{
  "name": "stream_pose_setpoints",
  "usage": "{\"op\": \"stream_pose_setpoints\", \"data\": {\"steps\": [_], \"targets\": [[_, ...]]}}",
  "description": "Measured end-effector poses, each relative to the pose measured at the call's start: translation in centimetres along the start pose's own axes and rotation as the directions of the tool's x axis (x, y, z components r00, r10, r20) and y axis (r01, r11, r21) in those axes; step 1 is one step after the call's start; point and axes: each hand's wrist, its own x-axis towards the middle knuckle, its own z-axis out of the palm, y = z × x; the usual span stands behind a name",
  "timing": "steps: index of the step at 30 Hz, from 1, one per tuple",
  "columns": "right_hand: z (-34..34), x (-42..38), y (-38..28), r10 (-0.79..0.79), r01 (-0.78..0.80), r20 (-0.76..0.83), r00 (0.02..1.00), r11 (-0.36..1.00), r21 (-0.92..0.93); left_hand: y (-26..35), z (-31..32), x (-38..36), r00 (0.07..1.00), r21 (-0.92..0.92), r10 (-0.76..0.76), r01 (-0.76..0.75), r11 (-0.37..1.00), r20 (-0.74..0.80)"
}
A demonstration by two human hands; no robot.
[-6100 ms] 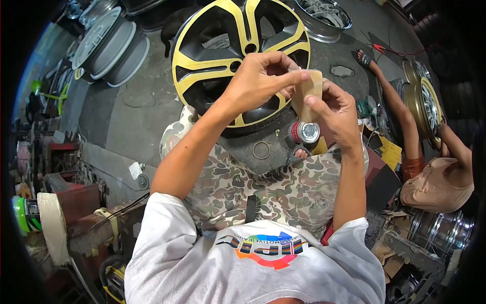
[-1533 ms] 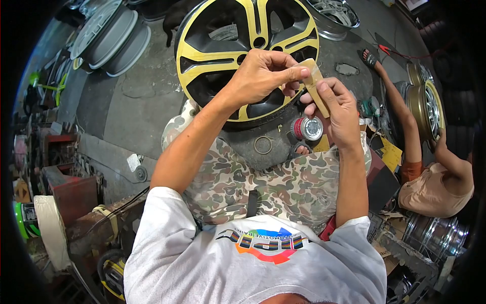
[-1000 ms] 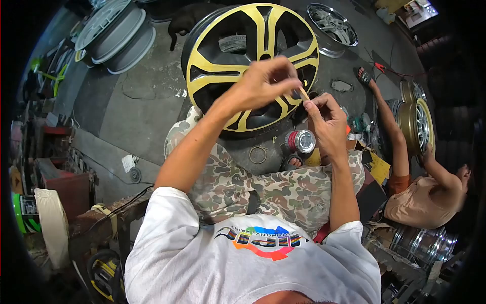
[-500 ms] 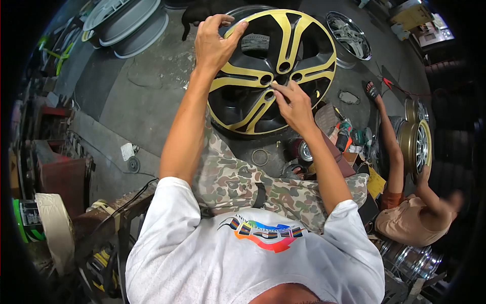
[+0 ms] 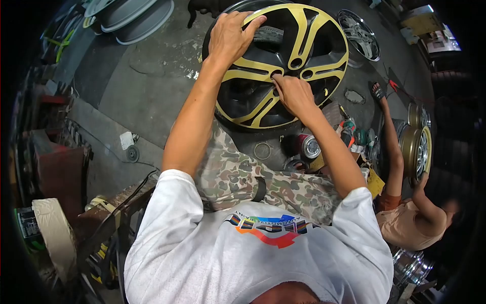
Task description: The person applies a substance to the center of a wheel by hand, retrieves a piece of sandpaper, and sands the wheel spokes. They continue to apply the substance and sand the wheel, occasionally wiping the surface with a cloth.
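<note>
A large black wheel rim point(image 5: 291, 106) with yellow-faced spokes stands tilted in front of my knees. My left hand point(image 5: 230, 38) rests over its upper left edge, with the fingers curled on the outer lip and the thumb along the yellow face. Near the hub, my right hand point(image 5: 295, 93) has its fingers drawn together at one of the bolt holes. Its fingertips touch the yellow edge of that hole; anything small between them is hidden. A small yellow scrap point(image 5: 326, 92) lies on the black part at the lower right.
At right, another person point(image 5: 412, 218) sits with a hand on a gold-barrelled wheel point(image 5: 417, 152). A chrome wheel point(image 5: 359, 35) lies beyond my rim, silver rims point(image 5: 136, 20) at upper left. A can point(image 5: 309, 146) and power tools point(image 5: 348, 131) sit by my right knee. A masking paper roll point(image 5: 53, 233) is at left.
My left hand has come down from hovering with spread fingers onto the rim's edge. My right fingers have closed together at a bolt hole. The rim appears shifted slightly up and right in view.
</note>
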Motion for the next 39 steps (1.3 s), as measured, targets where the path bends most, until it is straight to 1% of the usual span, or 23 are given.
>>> {"op": "stream_pose_setpoints", "data": {"steps": [3, 4, 5, 7, 9, 11, 13, 15, 17, 18, 19, 20, 21, 22, 23, 25, 29, 31, 33, 35, 36, 37, 39], "targets": [[-0.4, -0.2, 0.3, -0.041, 0.042, 0.045, 0.998, 0.999, -0.028, -0.5, 0.3, 0.3, 1.0, 0.0, 0.01, -0.01, 1.0, -0.012], [-1.1, -0.9, 0.1, -0.068, 0.068, 0.014, 0.998, 0.997, -0.044, -0.2, 0.1, 0.1, 0.999, -0.003, 0.033, -0.033, 0.999, -0.006], [-1.9, -1.3, -0.2, -0.065, 0.074, 0.074, 0.995, 0.989, -0.127, -0.3, 0.0, 0.2, 0.998, 0.003, 0.057, -0.057, 0.998, -0.009], [-2.3, -0.9, -0.5, -0.114, 0.131, 0.087, 0.99, 0.963, -0.236, 0.0, 0.0, -0.5, 1.0, -0.033, 0.014, -0.015, 0.999, -0.002], [-0.9, 0.6, 0.2, -0.254, 0.245, 0.007, 0.967, 0.925, -0.29, -0.2, 0.1, 0.1, 1.0, -0.006, 0.01, -0.01, 1.0, -0.007], [-0.5, 0.4, 0.3, -0.264, 0.283, 0.104, 0.959, 0.868, -0.408, -0.6, 0.0, 0.1, 1.0, 0.02, 0.005, -0.005, 1.0, -0.007], [-1.8, 0.0, 0.2, -0.258, 0.303, 0.159, 0.953, 0.821, -0.484, -0.5, -0.1, -0.3, 0.998, 0.036, 0.055, -0.054, 0.998, -0.029], [-2.0, -0.1, -0.1, -0.254, 0.323, 0.203, 0.946, 0.807, -0.494, -0.6, 0.2, -0.6, 0.999, -0.018, 0.042, -0.043, 0.999, -0.02], [-1.2, 0.4, 0.8, -0.323, 0.351, 0.141, 0.936, 0.814, -0.464, -0.5, 0.5, -0.3, 0.995, -0.019, 0.073, -0.074, 0.997, -0.061], [0.1, 0.5, 1.3, -0.271, 0.297, 0.123, 0.955, 0.889, -0.349, -0.4, 0.2, -0.3, 0.999, 0.018, 0.038, -0.038, 0.999, -0.016], [0.4, 0.2, 0.9, -0.267, 0.292, 0.117, 0.956, 0.89, -0.351, -0.3, 0.1, -0.4, 0.999, 0.017, 0.045, -0.045, 0.999, -0.016], [0.7, -0.2, 0.4, -0.134, 0.141, 0.048, 0.99, 0.967, -0.214, -0.4, 0.0, -0.3, 0.999, 0.014, 0.04, -0.04, 0.999, -0.015], [0.7, -1.1, -0.5, 0.016, -0.015, 0.005, 1.0, 0.998, -0.059, -0.2, 0.0, -0.5, 0.999, 0.008, 0.031, -0.031, 0.999, -0.009], [-0.5, -1.7, -1.9, 0.186, -0.19, 0.046, 0.981, 0.976, 0.103, 0.0, -0.1, -0.5, 0.999, -0.006, 0.046, -0.046, 0.999, -0.015], [0.5, -1.6, -2.0, 0.189, -0.192, 0.042, 0.981, 0.975, 0.11, -0.1, 0.0, -0.2, 0.999, -0.002, 0.052, -0.052, 0.999, -0.01], [2.8, -2.8, -2.3, 0.407, -0.323, -0.13, 0.904, 0.85, 0.416, 0.1, 0.7, -0.3, 0.995, -0.014, 0.089, -0.09, 0.996, -0.053], [4.5, -1.7, -2.9, 0.574, -0.402, -0.045, 0.818, 0.625, 0.669, -0.4, 1.1, 0.1, 0.998, -0.046, 0.057, -0.058, 0.997, -0.018], [6.6, -2.7, -3.4, 0.581, -0.253, -0.193, 0.791, 0.597, 0.761, 0.1, 0.8, -0.1, 0.997, -0.044, 0.063, -0.065, 0.997, -0.037], [7.9, -2.8, -3.5, 0.62, -0.28, -0.156, 0.769, 0.546, 0.79, 0.5, 0.9, -0.4, 0.997, -0.054, 0.06, -0.063, 0.997, -0.04], [7.4, -1.3, -3.2, 0.657, -0.285, -0.111, 0.746, 0.465, 0.838, 0.5, 0.9, 0.3, 0.999, -0.047, 0.036, -0.034, 0.998, 0.031], [6.8, -0.6, -3.2, 0.667, -0.311, -0.032, 0.744, 0.388, 0.868, 0.3, 1.0, 0.4, 0.998, -0.026, 0.024, -0.023, 0.999, 0.052], [6.3, -1.0, -3.7, 0.677, -0.308, -0.033, 0.735, 0.377, 0.873, 0.3, 1.1, 0.2, 0.997, -0.026, 0.038, -0.036, 0.999, 0.064], [5.4, -1.4, -4.8, 0.708, -0.31, 0.035, 0.706, 0.264, 0.913, 0.1, 1.0, 0.4, 0.999, -0.037, 0.046, -0.046, 0.998, 0.009]]}}
